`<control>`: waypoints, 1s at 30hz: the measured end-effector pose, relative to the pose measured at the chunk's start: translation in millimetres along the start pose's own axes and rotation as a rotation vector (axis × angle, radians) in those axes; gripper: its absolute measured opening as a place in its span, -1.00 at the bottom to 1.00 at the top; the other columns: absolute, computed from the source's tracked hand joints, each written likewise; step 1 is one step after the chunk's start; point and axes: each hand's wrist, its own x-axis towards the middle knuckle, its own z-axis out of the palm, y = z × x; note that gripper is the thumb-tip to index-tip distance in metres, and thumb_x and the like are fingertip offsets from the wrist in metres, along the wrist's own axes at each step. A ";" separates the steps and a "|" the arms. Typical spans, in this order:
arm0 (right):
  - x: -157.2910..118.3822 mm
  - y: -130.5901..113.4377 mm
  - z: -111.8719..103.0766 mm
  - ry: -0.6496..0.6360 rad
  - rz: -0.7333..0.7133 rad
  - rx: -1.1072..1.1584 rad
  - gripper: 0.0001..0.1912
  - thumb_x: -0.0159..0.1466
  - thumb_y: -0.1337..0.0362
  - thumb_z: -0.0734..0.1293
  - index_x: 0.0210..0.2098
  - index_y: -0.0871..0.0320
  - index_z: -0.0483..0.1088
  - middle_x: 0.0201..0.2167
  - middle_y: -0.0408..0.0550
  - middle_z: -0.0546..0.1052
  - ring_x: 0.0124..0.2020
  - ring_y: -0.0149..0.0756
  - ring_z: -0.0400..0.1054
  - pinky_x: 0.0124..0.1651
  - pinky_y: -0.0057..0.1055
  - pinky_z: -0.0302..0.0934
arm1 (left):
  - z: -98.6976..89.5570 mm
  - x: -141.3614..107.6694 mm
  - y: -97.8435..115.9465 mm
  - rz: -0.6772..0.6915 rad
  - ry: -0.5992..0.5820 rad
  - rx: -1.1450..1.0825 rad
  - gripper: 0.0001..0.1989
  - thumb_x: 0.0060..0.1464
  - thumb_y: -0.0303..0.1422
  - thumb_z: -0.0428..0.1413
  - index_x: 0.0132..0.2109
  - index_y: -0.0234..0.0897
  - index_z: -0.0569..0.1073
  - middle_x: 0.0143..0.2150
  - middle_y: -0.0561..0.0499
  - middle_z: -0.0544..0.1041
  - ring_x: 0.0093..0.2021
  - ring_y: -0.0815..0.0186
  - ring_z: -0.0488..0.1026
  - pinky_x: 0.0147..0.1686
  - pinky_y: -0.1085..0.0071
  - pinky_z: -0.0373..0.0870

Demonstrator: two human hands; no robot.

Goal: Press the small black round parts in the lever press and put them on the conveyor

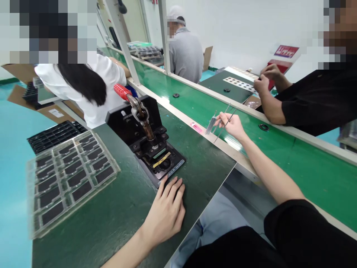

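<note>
My left hand [167, 212] lies palm down on the green bench, its fingers stretched out and their tips at the front edge of a black clamp fixture [160, 163]. A toggle clamp with a red handle [122, 92] rises from that fixture. On its base show a yellow strip [161, 160] and a dark round part [166, 163]. My right hand [231, 124] pinches thin metal rods [225, 125] above the pale ledge. Beside its fingertips stands a bundle of similar rods [211, 125]; what supports it is unclear.
A clear tray of dark flat pieces [75, 178] sits at the bench's left, with black trays [54, 136] behind. A pink item [196, 127] lies by the ledge. Black rings [263, 127] rest on the green conveyor strip [295, 163]. Co-workers sit at left, back and right.
</note>
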 end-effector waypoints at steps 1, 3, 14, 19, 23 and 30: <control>1.8 -0.4 -2.9 0.037 -0.002 0.005 -0.28 0.19 -0.44 0.32 -0.47 0.15 0.45 -0.58 -0.01 0.56 -0.63 -0.42 0.31 -0.52 -0.47 0.21 | 0.3 -0.3 0.2 -0.002 0.000 0.000 -0.60 0.32 -0.41 -0.03 0.21 -0.50 0.44 0.21 -0.31 0.53 0.29 -0.08 0.41 0.40 -0.16 0.17; 7.0 -2.2 -13.5 0.212 -0.035 0.044 -0.30 0.27 -0.39 0.28 -0.49 0.15 0.43 -0.61 -0.05 0.53 -0.64 -0.44 0.29 -0.55 -0.49 0.18 | 0.8 -0.8 0.7 -0.005 -0.001 0.000 -0.60 0.32 -0.41 -0.03 0.21 -0.50 0.44 0.21 -0.31 0.52 0.29 -0.08 0.41 0.40 -0.16 0.17; -28.4 -105.9 -35.4 0.426 -0.295 -0.082 -0.48 0.47 -0.11 0.24 -0.33 0.16 0.56 -0.56 -0.05 0.55 -0.64 -0.45 0.30 -0.53 -0.44 0.22 | 0.9 2.3 -1.3 -0.014 0.068 -0.050 -0.66 0.31 -0.48 -0.03 0.17 -0.45 0.41 0.15 -0.30 0.56 0.23 -0.04 0.48 0.37 -0.19 0.23; -107.6 -165.7 20.0 -0.123 -0.338 0.022 -0.55 0.53 0.12 0.20 -0.35 0.12 0.59 -0.43 -0.05 0.63 -0.45 -0.37 0.44 -0.37 -0.37 0.30 | -7.2 5.3 9.4 -0.100 0.231 -0.389 -0.70 0.31 -0.51 0.04 0.16 -0.32 0.37 -0.02 -0.14 0.62 0.04 0.19 0.58 0.20 0.15 0.48; -149.3 -156.0 72.4 -0.554 -0.221 0.116 -0.55 0.53 0.10 0.20 -0.36 0.09 0.59 -0.41 -0.08 0.60 -0.28 -0.30 0.41 -0.09 -0.28 0.33 | -13.4 7.9 19.0 -0.265 0.267 -0.770 -0.66 0.30 -0.42 0.11 0.20 -0.25 0.38 -0.01 -0.10 0.63 -0.15 0.32 0.60 -0.10 0.40 0.59; -165.4 -126.9 103.9 -0.599 -0.099 0.199 -0.58 0.52 0.07 0.22 -0.22 0.09 0.66 -0.47 -0.11 0.41 -0.32 -0.33 0.31 -0.18 -0.35 0.25 | -5.7 13.2 16.6 -0.500 0.308 -0.972 -0.87 0.27 -0.33 0.21 -0.14 -0.30 0.59 -0.27 -0.04 0.65 -0.40 0.39 0.54 -0.35 0.50 0.51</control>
